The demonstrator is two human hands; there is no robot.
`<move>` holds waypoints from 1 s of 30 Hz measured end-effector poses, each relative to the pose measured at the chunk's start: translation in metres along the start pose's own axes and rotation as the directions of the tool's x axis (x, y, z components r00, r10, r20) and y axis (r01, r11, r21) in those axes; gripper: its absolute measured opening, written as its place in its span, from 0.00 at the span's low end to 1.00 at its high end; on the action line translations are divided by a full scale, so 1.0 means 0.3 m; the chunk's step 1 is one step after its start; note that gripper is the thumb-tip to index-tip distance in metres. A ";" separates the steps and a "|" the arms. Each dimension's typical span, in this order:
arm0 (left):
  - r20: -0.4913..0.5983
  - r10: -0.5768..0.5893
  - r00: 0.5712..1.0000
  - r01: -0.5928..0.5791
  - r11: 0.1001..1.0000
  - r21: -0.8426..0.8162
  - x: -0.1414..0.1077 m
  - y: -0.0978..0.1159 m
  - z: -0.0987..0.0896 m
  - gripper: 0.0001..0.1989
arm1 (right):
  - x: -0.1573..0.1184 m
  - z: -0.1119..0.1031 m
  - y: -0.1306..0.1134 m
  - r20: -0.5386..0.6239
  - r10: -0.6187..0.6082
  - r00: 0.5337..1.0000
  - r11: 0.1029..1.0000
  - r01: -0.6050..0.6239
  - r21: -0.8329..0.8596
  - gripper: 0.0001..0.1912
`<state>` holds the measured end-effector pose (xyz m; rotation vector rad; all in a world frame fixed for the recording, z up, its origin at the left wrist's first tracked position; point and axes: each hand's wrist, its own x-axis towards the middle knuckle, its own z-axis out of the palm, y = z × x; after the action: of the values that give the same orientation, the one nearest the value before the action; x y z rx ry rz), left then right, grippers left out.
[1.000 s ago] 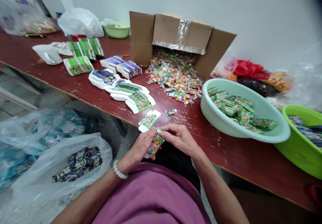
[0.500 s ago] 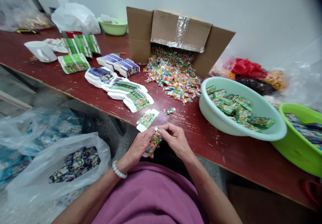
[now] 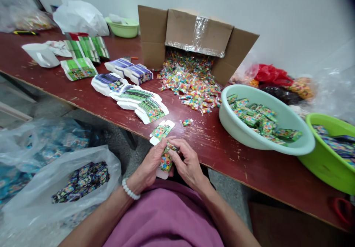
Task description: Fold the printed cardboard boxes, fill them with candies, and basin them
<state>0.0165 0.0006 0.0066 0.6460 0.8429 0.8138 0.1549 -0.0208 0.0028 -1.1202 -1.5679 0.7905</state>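
Between my hands, just off the table's front edge, is a small green printed candy box with a white flap sticking out at its lower end. My left hand is closed around its left side. The fingers of my right hand are closed on its upper right side, the thumb lying on the printed face. Just beyond my hands a flat green carton lies at the table edge. Beside that carton is one wrapped candy. A fanned row of flat cartons stretches away to the left.
An open cardboard box spills a heap of wrapped candies onto the table. To the right stand a pale basin of green boxes and a lime basin. Plastic bags sit on the lower left.
My right hand has shifted from the top end of the candy box to its side, thumb now on the face. More of the white lower flap shows.
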 end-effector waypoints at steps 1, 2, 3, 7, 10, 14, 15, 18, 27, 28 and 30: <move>0.004 0.001 1.000 -0.001 1.000 -0.021 -0.002 0.001 -0.004 0.28 | 0.009 -0.004 0.017 0.043 0.024 0.999 1.000 -0.024 0.002 0.13; 0.015 -0.002 1.000 0.003 0.999 -0.034 -0.006 0.004 -0.010 0.27 | 0.026 -0.017 0.039 0.097 0.062 0.993 0.998 -0.063 0.008 0.13; 0.033 -0.010 0.999 0.011 0.999 -0.043 -0.011 0.006 -0.018 0.27 | 0.051 -0.039 0.065 0.134 0.106 0.985 0.994 -0.107 -0.002 0.14; 0.133 -0.102 0.986 0.110 0.993 -0.048 -0.045 0.004 -0.059 0.25 | 0.192 -0.172 0.194 -0.145 0.247 0.958 0.882 -0.284 -0.377 0.17; 0.156 -0.216 0.964 0.218 0.976 0.004 -0.065 -0.016 -0.111 0.23 | 0.272 -0.240 0.270 -0.276 0.277 0.920 0.779 -0.383 -0.496 0.19; 0.041 -0.094 0.995 0.083 0.971 0.226 -0.065 0.000 -0.213 0.21 | 0.298 -0.246 0.315 -0.304 0.333 0.893 0.729 -0.448 -0.518 0.11; 0.029 -0.066 0.997 0.052 0.939 0.341 -0.064 0.018 -0.241 0.20 | 0.298 -0.241 0.320 -0.312 0.350 0.884 0.723 -0.466 -0.510 0.09; 0.123 -0.175 0.977 0.042 0.723 0.690 -0.066 0.086 -0.315 0.20 | 0.302 -0.235 0.329 -0.325 0.395 0.859 0.730 -0.509 -0.456 0.07; 0.202 -0.284 0.937 0.094 0.765 0.637 -0.069 0.105 -0.328 0.20 | 0.248 -0.230 0.244 -0.335 0.334 0.881 0.900 -0.403 -0.163 0.12; 0.187 -0.237 0.954 0.094 0.821 0.563 -0.065 0.098 -0.307 0.21 | 0.226 -0.217 0.214 -0.319 0.321 0.892 0.917 -0.377 -0.131 0.13; 0.165 -0.153 0.974 0.058 0.878 0.476 -0.056 0.087 -0.261 0.21 | 0.179 -0.184 0.147 -0.254 0.289 0.923 0.948 -0.314 -0.060 0.12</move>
<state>-0.0654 0.0143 -0.0072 1.0822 0.8896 0.4309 0.2168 0.0426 -0.0024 -1.4988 -1.2561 0.7485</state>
